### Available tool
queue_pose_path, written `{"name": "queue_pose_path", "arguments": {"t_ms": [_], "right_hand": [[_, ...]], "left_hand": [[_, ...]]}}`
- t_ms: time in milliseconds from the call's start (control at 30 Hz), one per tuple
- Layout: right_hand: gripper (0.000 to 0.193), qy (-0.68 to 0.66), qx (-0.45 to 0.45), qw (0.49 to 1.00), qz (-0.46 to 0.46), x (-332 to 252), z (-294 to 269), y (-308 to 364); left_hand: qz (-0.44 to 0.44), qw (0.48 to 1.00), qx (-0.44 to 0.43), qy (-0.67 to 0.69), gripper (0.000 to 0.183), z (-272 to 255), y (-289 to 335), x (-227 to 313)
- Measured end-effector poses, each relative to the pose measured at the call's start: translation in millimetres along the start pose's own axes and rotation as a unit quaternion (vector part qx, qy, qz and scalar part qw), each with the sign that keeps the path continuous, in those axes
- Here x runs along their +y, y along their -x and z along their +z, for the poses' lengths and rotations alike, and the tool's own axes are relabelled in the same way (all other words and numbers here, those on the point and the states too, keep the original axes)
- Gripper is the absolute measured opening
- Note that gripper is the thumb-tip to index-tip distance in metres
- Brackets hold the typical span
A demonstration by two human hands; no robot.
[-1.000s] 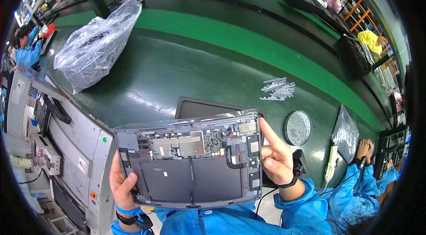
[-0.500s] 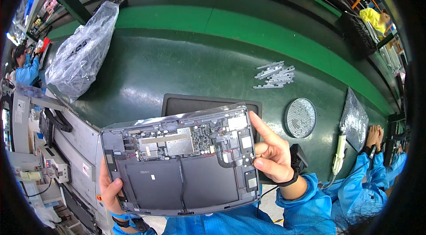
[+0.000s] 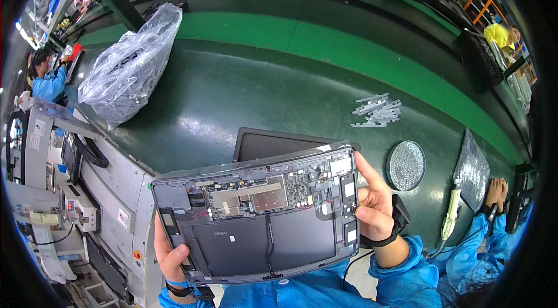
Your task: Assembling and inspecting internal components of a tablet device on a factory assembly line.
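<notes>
An opened tablet [image 3: 302,244] is held up in front of me, its inside facing me. A circuit board [image 3: 256,196] runs along its upper part, with dark flat battery panels below and a black cable down the middle. My left hand [image 3: 171,253] grips the lower left edge, thumb on the front. My right hand [image 3: 375,203] grips the right edge, thumb on the front and index finger stretched along the upper corner. Clear film sticks out past the top edge. Behind the tablet, a black tray [image 3: 273,144] lies on the green bench, partly hidden.
A clear plastic bag [image 3: 131,67] lies at the far left of the bench [image 3: 232,87]. Thin grey strips [image 3: 378,111], a round dish [image 3: 406,165], a pale electric screwdriver [image 3: 450,215] and a plastic pouch [image 3: 472,168] lie to the right. Another person's hands [image 3: 496,192] rest at the far right.
The whole scene has shifted rightward in the picture as the view turned. Both hands keep hold of the tablet, which is tilted slightly differently.
</notes>
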State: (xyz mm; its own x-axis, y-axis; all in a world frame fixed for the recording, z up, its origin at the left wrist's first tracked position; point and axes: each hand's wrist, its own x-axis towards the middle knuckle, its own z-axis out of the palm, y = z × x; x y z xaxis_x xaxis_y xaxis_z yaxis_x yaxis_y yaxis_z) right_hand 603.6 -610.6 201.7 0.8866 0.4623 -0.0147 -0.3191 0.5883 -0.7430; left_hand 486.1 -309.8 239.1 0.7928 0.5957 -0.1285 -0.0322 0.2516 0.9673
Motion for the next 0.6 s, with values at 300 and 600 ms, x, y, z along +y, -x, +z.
{"name": "queue_pose_path", "arguments": {"t_ms": [300, 600], "right_hand": [[0.105, -0.078, 0.008, 0.997, -0.007, -3.8, 6.1, 5.0], [0.119, -0.077, 0.052, 0.996, 0.011, -3.3, 5.4, 3.5]], "left_hand": [[-0.078, 0.989, -0.087, 0.088, 0.091, -12.7, 2.3, 8.3], [-0.068, 0.991, -0.092, 0.062, 0.094, -12.1, 6.0, 13.7]]}}
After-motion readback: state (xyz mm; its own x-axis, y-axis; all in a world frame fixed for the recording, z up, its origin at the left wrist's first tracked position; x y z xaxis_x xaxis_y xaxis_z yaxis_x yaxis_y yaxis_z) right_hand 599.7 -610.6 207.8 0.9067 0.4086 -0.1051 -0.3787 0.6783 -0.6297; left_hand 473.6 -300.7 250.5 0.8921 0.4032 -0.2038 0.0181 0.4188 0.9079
